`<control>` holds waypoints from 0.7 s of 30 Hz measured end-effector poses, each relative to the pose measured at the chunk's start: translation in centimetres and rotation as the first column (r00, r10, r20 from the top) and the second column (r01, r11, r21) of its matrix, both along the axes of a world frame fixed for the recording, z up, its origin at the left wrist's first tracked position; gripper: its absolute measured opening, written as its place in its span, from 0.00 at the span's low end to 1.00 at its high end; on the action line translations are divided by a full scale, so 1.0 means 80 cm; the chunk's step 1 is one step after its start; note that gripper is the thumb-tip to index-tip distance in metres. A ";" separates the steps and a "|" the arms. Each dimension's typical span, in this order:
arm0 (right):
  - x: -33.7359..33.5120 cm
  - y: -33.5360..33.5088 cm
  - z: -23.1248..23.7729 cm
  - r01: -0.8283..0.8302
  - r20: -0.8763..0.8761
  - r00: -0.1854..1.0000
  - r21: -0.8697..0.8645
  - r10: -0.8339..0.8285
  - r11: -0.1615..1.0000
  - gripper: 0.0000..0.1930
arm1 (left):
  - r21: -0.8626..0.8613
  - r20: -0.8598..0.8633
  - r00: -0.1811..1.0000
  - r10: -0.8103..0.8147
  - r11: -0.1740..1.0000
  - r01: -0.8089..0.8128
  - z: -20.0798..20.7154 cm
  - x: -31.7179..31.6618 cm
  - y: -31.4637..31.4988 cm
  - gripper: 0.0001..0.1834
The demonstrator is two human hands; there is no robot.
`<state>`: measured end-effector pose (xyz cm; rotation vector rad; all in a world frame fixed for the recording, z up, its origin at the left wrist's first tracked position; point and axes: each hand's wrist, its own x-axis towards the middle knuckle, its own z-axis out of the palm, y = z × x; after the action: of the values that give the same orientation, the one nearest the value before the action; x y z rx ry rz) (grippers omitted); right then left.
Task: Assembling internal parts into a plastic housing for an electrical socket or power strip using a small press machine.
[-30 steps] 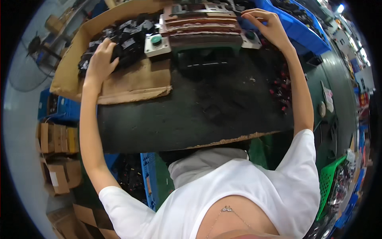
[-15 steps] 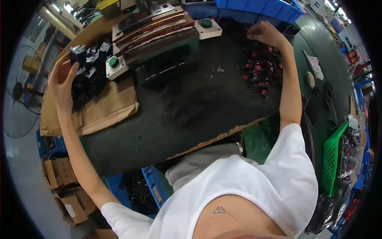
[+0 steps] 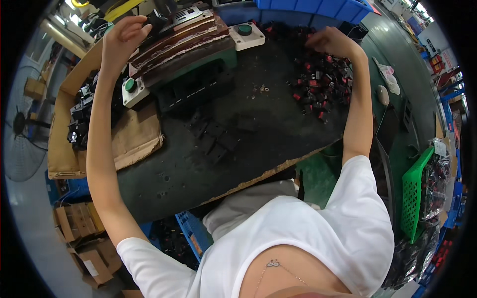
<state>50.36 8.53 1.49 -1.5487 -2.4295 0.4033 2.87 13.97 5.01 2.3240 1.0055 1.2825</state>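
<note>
My left hand (image 3: 124, 37) is raised at the left end of the press-like fixture (image 3: 181, 42), its fingers closed on a small black plastic part (image 3: 156, 20). Over the far edge of a pile of small black and red parts (image 3: 323, 82) is my right hand (image 3: 334, 41). Its fingers point left and are smeared by motion, so what they hold, if anything, is hidden. Several flat black pieces (image 3: 213, 136) lie on the dark worktable (image 3: 164, 184) in front of the fixture.
White boxes with green buttons flank the fixture, one at its left (image 3: 133, 89) and one at its right (image 3: 247, 35). A cardboard tray (image 3: 136, 139) of black parts is at the left. Blue bins (image 3: 313, 10) stand behind; a green basket (image 3: 415, 193) is at the right.
My left hand has moved up and right from above the cardboard tray to the fixture, carrying the black part. My right hand stays over the pile. More black pieces show on the table.
</note>
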 end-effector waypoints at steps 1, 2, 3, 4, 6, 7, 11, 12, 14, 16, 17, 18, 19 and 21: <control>-0.002 0.003 -0.002 -0.010 0.022 1.000 -0.018 0.010 1.000 0.15 | -0.003 -0.028 0.999 0.017 1.000 -0.017 0.002 -0.001 0.005 0.14; -0.003 0.003 -0.006 -0.012 0.016 1.000 -0.019 0.013 1.000 0.15 | -0.004 -0.034 0.999 0.020 1.000 -0.020 0.001 0.001 0.011 0.14; -0.002 0.004 -0.010 0.028 0.051 0.998 -0.015 -0.027 0.999 0.14 | -0.007 -0.022 1.000 0.000 1.000 0.000 -0.001 0.005 0.016 0.15; -0.008 0.010 -0.014 0.053 0.078 0.996 -0.009 -0.052 0.999 0.14 | -0.008 -0.018 1.000 -0.005 1.000 0.005 0.002 0.001 0.019 0.16; -0.017 0.013 -0.022 0.067 0.094 0.993 0.016 -0.068 0.998 0.14 | -0.117 -0.135 0.990 -0.036 0.993 0.020 0.011 -0.007 0.026 0.15; -0.020 0.013 -0.023 0.106 0.131 0.985 0.043 -0.110 0.993 0.13 | -0.129 -0.140 0.988 -0.071 0.990 0.053 0.010 -0.005 0.030 0.15; -0.017 0.015 -0.026 0.139 0.065 0.988 0.022 -0.140 0.990 0.13 | -0.041 -0.396 0.918 -0.001 0.999 -0.017 0.020 0.009 0.020 0.14; -0.017 0.015 -0.027 0.134 0.065 0.989 0.019 -0.135 0.991 0.13 | -0.043 -0.397 0.918 0.003 0.999 -0.022 0.025 0.019 0.013 0.14; -0.019 0.012 -0.024 0.133 0.037 0.990 0.004 -0.133 0.991 0.12 | -0.244 -0.262 0.961 0.087 0.958 -0.153 0.041 0.043 -0.012 0.09; -0.018 0.010 -0.022 0.111 0.059 0.992 0.020 -0.112 0.994 0.12 | -0.223 -0.245 0.968 0.061 0.968 -0.117 0.040 0.044 -0.012 0.09; -0.019 0.011 -0.023 0.088 0.077 0.993 0.035 -0.090 0.996 0.13 | -0.200 -0.232 0.972 0.036 0.976 -0.084 0.039 0.043 -0.013 0.09; -0.018 0.014 -0.024 0.081 0.075 0.994 0.032 -0.083 0.996 0.13 | -0.139 -0.278 0.960 0.026 0.988 -0.066 0.038 0.040 -0.015 0.10; -0.017 0.015 -0.027 0.082 0.061 0.995 0.034 -0.084 0.996 0.13 | -0.143 -0.279 0.960 0.027 0.987 -0.069 0.037 0.039 -0.016 0.10; -0.018 0.019 -0.031 0.083 0.047 0.995 0.032 -0.084 0.996 0.13 | -0.069 -0.368 0.929 0.049 0.994 -0.080 0.038 0.039 -0.016 0.10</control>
<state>48.90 10.04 -0.98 -1.6589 -2.3845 0.3154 6.02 12.67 8.06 2.5375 1.2303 0.8212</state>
